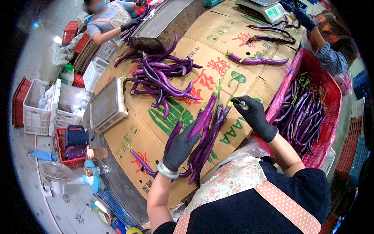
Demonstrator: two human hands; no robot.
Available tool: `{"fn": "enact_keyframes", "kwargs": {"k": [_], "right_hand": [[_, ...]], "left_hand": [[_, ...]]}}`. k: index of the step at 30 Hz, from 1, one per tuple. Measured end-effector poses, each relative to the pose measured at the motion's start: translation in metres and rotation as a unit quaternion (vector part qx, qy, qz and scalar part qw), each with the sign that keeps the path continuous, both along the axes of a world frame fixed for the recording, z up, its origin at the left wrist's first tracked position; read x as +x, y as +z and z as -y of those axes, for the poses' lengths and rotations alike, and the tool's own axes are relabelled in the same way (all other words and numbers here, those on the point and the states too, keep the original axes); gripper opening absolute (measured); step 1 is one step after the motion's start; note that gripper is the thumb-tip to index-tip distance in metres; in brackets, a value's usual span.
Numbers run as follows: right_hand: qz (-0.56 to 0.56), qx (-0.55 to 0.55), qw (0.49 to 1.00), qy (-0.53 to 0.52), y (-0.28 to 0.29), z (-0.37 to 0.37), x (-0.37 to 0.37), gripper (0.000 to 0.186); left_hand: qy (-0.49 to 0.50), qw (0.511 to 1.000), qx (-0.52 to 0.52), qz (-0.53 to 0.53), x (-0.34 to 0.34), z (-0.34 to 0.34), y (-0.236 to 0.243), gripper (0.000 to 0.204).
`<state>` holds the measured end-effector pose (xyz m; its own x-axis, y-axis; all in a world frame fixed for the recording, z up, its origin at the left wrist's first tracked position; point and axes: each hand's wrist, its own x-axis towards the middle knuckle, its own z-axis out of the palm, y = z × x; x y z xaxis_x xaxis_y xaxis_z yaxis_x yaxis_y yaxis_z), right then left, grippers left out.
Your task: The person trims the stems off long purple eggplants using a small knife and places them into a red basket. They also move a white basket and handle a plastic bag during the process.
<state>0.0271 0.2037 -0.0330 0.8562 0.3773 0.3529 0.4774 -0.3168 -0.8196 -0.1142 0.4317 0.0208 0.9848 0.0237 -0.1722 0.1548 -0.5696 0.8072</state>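
Note:
My left hand (180,150), in a dark grey glove with a pale green bangle at the wrist, is closed round a long purple eggplant (202,126). More eggplants (210,144) lie together beside it, with their green stems pointing away from me. My right hand (255,119), gloved alike, is closed on a small tool with a silvery metal part (243,105), mostly hidden by the fingers. It hovers by the stem ends of that bunch. Beyond my hands, a loose heap of eggplants (159,76) lies on the flattened cardboard (144,128).
A pink-red crate (331,128) full of eggplants stands at my right. One scale (111,103) sits at the left edge, another (269,11) at the far right. Several single eggplants (259,61) lie farther off. Co-workers stand at the far left (113,23) and far right (331,54).

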Motion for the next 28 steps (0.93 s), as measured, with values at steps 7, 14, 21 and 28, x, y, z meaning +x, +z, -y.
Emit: {"fn": "enact_keyframes", "kwargs": {"k": [7,14,21,28], "right_hand": [[0.075,-0.086,0.993,0.031,0.016,-0.007,0.000,0.019],[0.012,-0.214,0.977,0.012,-0.018,0.046,0.006,0.014],[-0.156,-0.046,0.983,0.082,-0.005,0.044,-0.003,0.017],[-0.399,0.074,0.875,0.263,0.033,-0.026,-0.064,0.036]], "left_hand": [[0.011,0.991,-0.127,-0.039,-0.035,0.026,0.019,0.046],[0.039,0.985,-0.169,-0.025,-0.075,0.029,0.006,0.045],[0.310,0.718,-0.564,0.264,-0.046,-0.008,0.009,0.039],[0.192,0.566,-0.738,0.314,-0.018,-0.013,-0.020,0.038]]}}
